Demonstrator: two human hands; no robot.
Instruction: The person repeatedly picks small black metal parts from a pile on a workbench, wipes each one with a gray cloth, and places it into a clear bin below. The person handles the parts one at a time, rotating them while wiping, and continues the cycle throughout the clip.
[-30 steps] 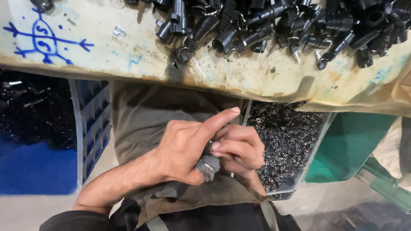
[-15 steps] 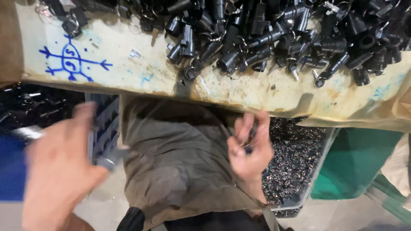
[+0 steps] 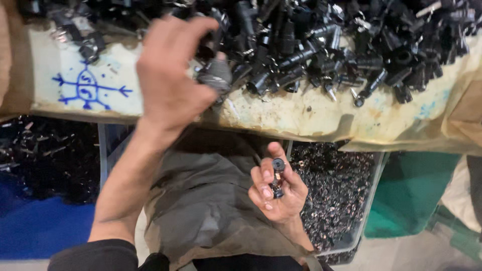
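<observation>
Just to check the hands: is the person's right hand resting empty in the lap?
No, the right hand holds a small black part upright between thumb and fingers above the lap.

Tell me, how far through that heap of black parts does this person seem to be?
Done: a bin by the lap holds many small dark pieces. In hand: the right hand grips a small black part, while the left hand picks a black fitting from the bench. Left: a big pile of black fittings covers the bench.
</observation>
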